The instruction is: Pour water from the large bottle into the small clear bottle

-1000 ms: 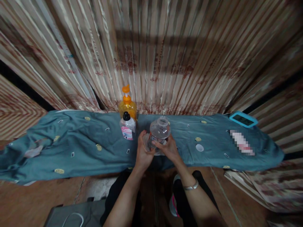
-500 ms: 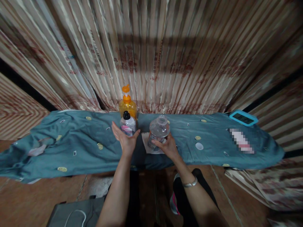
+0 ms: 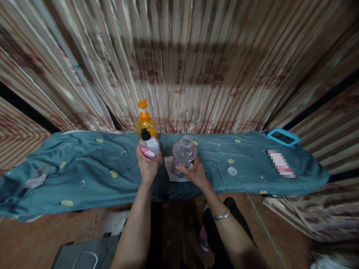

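My left hand (image 3: 148, 166) is wrapped round a clear bottle with a black cap (image 3: 151, 144) and a pink and white label. Just behind it stands an orange pump bottle (image 3: 146, 125) with yellow-orange contents, partly hidden. With its fingers round the lower side, my right hand (image 3: 196, 172) grips a clear plastic bottle (image 3: 184, 151) whose mouth is uncapped. That bottle is upright over a white paper or cloth piece (image 3: 170, 172). Both hands are side by side, a small gap between the two bottles.
A teal patterned cloth (image 3: 92, 160) covers the long narrow table. To the right lie a round white disc (image 3: 232, 171), a blue-framed digital clock (image 3: 283, 137) and a blurred pinkish item (image 3: 281, 163). A crumpled clear wrapper (image 3: 36, 180) is at the left. A striped curtain (image 3: 179, 67) hangs behind.
My left hand has closed round the black-capped bottle, where it was open beside it before. My right hand keeps its hold on the clear bottle. The whole view has shifted slightly.
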Available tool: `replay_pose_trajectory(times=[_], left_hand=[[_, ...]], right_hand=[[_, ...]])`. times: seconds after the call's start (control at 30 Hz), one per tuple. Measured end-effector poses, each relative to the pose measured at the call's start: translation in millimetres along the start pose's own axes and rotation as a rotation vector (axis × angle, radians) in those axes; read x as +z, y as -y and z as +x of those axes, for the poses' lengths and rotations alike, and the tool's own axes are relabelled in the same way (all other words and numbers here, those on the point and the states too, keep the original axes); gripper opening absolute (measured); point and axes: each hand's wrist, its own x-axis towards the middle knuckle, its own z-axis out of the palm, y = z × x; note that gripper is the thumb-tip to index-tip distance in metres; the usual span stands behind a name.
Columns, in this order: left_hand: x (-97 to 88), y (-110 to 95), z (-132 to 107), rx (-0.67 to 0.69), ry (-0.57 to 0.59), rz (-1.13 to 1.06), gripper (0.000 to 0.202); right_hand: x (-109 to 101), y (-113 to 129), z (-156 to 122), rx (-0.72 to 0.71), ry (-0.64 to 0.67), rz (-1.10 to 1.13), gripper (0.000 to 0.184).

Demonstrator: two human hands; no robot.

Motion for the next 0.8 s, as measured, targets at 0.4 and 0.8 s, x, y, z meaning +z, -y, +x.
replay_pose_trajectory(times=[0.4,0.8], left_hand=[[-35.6,-29.5,-45.4,0.017,0.259,-0.127,0.078],[-41.6,-64.6,-76.7,0.242,0.442,-0.105,0.083]], right_hand=[[-0.3,0.2,0.2,-0.05,0.015,0.028,0.087],[-34.5,2.9,-7.0,-0.257,-0.037,0.235,0.081]])
